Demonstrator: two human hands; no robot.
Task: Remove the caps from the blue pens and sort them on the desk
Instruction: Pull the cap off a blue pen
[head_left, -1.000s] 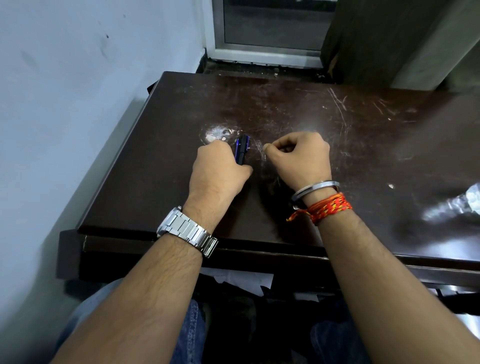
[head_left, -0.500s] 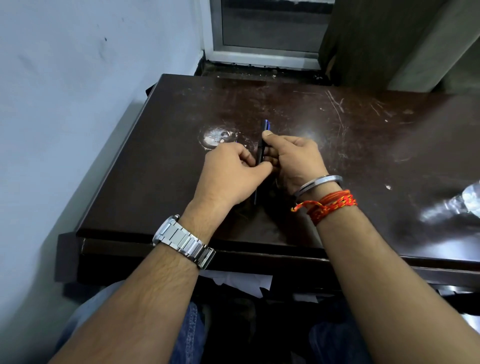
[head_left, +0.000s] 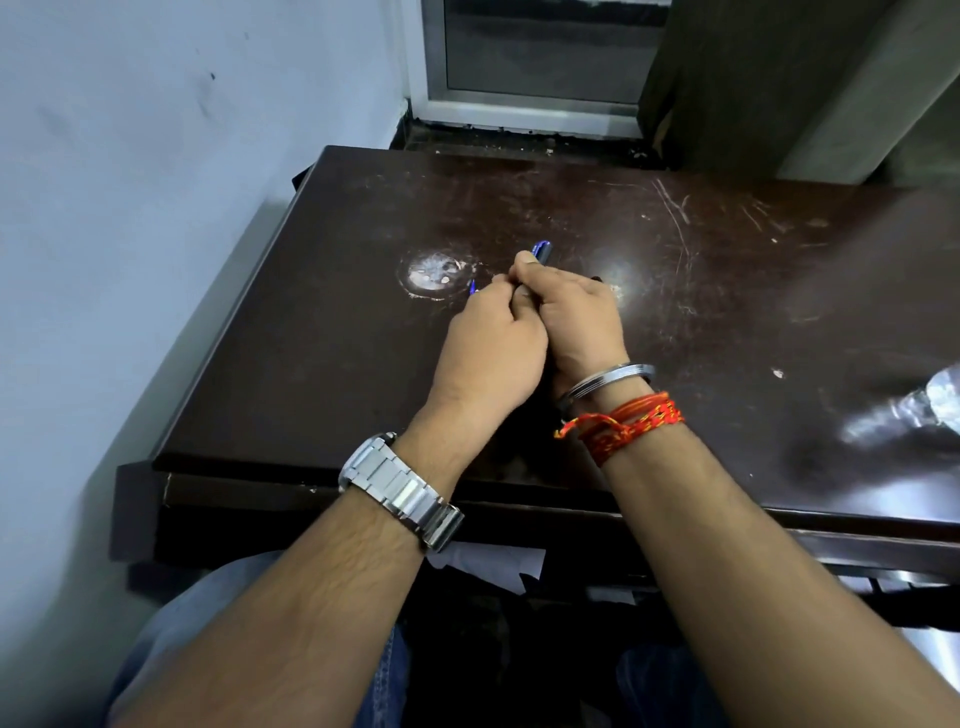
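Dark scratched desk (head_left: 727, 291), set against a pale wall (head_left: 130, 182) below a window (head_left: 540, 52). Blue pen (head_left: 541, 251) was gripped by right hand (head_left: 576, 322); left hand (head_left: 488, 353) was closed around a blue piece (head_left: 472, 287), above the desktop's middle.

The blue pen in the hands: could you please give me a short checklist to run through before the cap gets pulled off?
1. Right hand closed around the blue pen: ok.
2. Left hand gripping something blue at its fingers: ok; what it is, cannot tell.
3. Cap on or off: cannot tell, hands cover the middle.
4. Bare desk to the left for setting parts down: ok.
5. Plastic bottle on the right well away from the hands: ok.
6. Sorted pile of caps in view: not ok, none seen.
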